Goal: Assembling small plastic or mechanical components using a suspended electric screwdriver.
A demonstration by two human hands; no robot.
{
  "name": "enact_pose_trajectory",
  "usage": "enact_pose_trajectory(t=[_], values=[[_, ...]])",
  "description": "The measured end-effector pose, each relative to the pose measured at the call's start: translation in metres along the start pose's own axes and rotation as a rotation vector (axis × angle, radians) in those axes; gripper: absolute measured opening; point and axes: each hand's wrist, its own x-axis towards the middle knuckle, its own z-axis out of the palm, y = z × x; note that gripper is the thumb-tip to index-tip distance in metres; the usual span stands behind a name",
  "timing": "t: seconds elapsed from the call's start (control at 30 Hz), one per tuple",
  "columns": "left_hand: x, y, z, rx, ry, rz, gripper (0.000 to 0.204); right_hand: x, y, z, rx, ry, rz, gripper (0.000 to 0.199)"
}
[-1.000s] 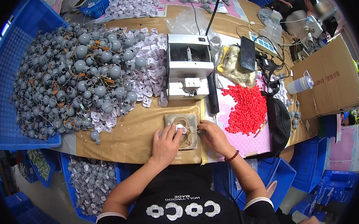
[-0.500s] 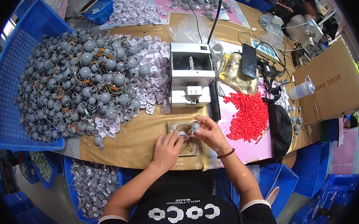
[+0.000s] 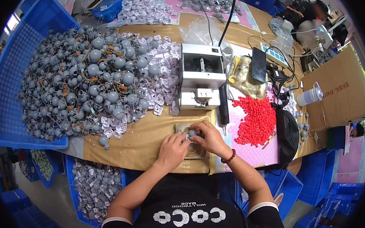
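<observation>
Over a small square fixture [image 3: 197, 151] at the table's front edge, my two hands meet. Between the fingers of my right hand [image 3: 213, 142] is a small grey ball-shaped part [image 3: 193, 132], gripped by thumb and fingers. My left hand [image 3: 173, 150] is closed, its fingertips against a small white plastic piece [image 3: 187, 137] that touches the ball part. The fingers partly cover where the two pieces meet. Behind my hands stands a white bench machine [image 3: 199, 96], with a black pen-shaped electric screwdriver [image 3: 224, 106] beside it.
A large blue crate [image 3: 16, 68] on the left spills grey ball parts [image 3: 93, 70] and white pieces [image 3: 159, 85]. To the right lie red caps [image 3: 255, 122], a black bag [image 3: 287, 135], a phone [image 3: 258, 65], a bottle [image 3: 309, 96] and a cardboard box [image 3: 339, 86].
My right hand has come down and left, bringing the grey ball part against the white piece at my left fingertips. The whole view has shifted slightly.
</observation>
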Motion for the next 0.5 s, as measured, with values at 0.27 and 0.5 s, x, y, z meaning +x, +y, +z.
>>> enact_pose_trajectory(t=[0.27, 0.5], values=[[0.031, 0.01, -0.001, -0.045, -0.028, -0.12, 0.036, -0.003, 0.025, -0.001, 0.15, 0.247, -0.07, 0.031], [0.028, 0.009, 0.007, -0.057, -0.011, -0.145, 0.036, 0.06, 0.1, -0.05, -0.302, 0.541, 0.124, 0.051]])
